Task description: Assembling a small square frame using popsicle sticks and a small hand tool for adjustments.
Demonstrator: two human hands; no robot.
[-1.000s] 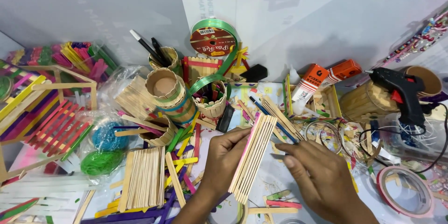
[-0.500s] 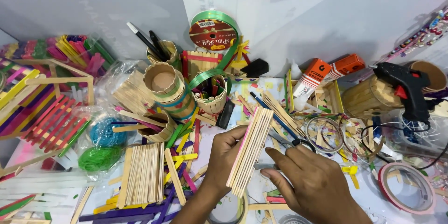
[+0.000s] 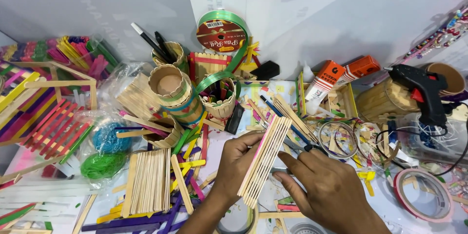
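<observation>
At the far left lies a slatted frame (image 3: 46,117) of red, yellow and purple sticks, flat and painted. Next to it, crinkled clear bags hold blue and green raffia (image 3: 103,152), soft and stringy. A flat panel (image 3: 147,181) of bare wooden sticks rests on the table (image 3: 29,190), with loose coloured sticks beside it.

Your left hand (image 3: 237,166) is closed round the near edge of the stick stack (image 3: 264,160), thumb on top, fingers behind. The stack stands on edge, tilted, just above the table's middle: thin pale wooden sticks with rounded ends, one pink face showing. Keep that hold firm and even so the layers do not fan out.

Your right hand (image 3: 325,187) lies half open, fingertips touching the stack's right face, gripping nothing. Press flat along the whole length, and square up the ends with light taps.

Farther right sit rings of tape (image 3: 421,194), smooth and round, and a black glue gun (image 3: 423,90) with its cable trailing.
</observation>
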